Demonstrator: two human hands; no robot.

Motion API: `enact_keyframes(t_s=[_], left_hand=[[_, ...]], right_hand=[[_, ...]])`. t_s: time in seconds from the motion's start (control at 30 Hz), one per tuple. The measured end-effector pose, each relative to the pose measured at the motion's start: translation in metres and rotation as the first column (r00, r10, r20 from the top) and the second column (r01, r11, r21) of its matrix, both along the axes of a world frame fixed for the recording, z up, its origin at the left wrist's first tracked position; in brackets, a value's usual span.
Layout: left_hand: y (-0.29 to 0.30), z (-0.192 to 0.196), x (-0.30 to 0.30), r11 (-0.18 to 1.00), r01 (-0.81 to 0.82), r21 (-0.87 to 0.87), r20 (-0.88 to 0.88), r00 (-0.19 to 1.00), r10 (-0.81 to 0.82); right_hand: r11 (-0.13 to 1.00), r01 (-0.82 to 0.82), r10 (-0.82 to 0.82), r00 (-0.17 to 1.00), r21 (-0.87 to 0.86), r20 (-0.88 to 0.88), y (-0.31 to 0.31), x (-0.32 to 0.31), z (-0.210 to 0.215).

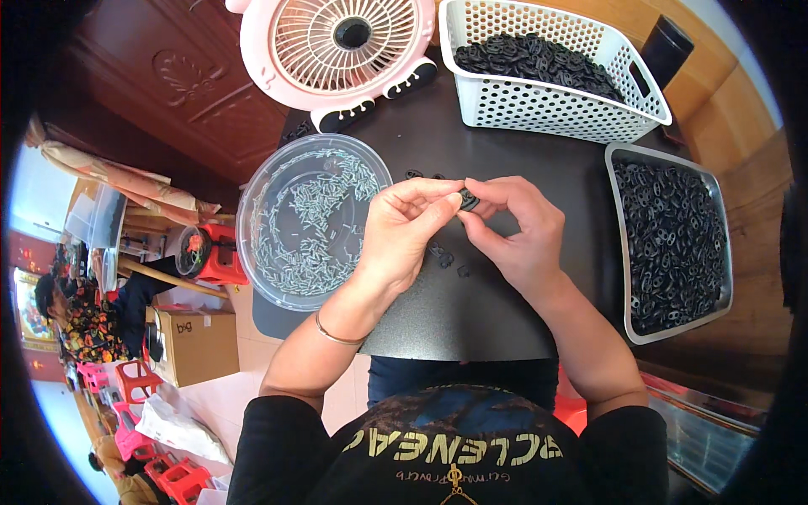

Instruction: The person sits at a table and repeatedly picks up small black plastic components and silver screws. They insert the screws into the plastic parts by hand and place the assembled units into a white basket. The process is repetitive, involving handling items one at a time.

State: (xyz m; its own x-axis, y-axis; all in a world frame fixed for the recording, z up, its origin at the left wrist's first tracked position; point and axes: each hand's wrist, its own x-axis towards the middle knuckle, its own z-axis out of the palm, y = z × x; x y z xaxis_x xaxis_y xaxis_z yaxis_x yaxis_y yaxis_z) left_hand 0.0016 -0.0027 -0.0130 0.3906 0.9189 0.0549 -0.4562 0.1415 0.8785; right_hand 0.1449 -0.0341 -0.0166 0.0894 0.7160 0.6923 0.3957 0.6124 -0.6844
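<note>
Above the middle of the dark table, my left hand (397, 231) and my right hand (523, 229) meet fingertip to fingertip. Both pinch a small black plastic piece (469, 200), partly hidden by the fingers. Several loose black pieces (441, 255) lie on the table below and behind the hands. Beside my left hand, a clear round tub (246, 220) holds many short silvery metal pieces (316, 206), which look like pins or springs. To the right stands a grey-rimmed tray (619, 252) full of small black oval pieces with holes (673, 244).
A white perforated basket (547, 109) with more black pieces stands at the far right. Beside it is a dark cylinder (667, 49). A pink fan (349, 38) sits at the far left. Off the table's left side are a cardboard box (198, 345), red stools (139, 380) and a seated person (101, 316).
</note>
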Motion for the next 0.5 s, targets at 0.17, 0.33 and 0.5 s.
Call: enact_keyframes(t_s=[0.17, 0.33, 0.5], left_hand=[[0.0010, 0.0005, -0.0015, 1.000, 0.029, 0.002, 0.022, 0.999, -0.029], [0.0011, 0.0014, -0.0022, 0.999, 0.037, -0.002, 0.049, 0.998, -0.037], [0.0009, 0.0036, 0.0001, 0.998, 0.034, -0.043, 0.019, 0.999, -0.033]], right_hand=[[1.000, -0.015, 0.015, 1.000, -0.003, 0.013, -0.0009, 0.0013, 0.0010], [1.000, 0.002, -0.002, 1.000, -0.019, 0.002, -0.0008, 0.0003, 0.0011], [0.997, 0.001, -0.007, 0.997, -0.082, -0.072, -0.0004, 0.0004, -0.0002]])
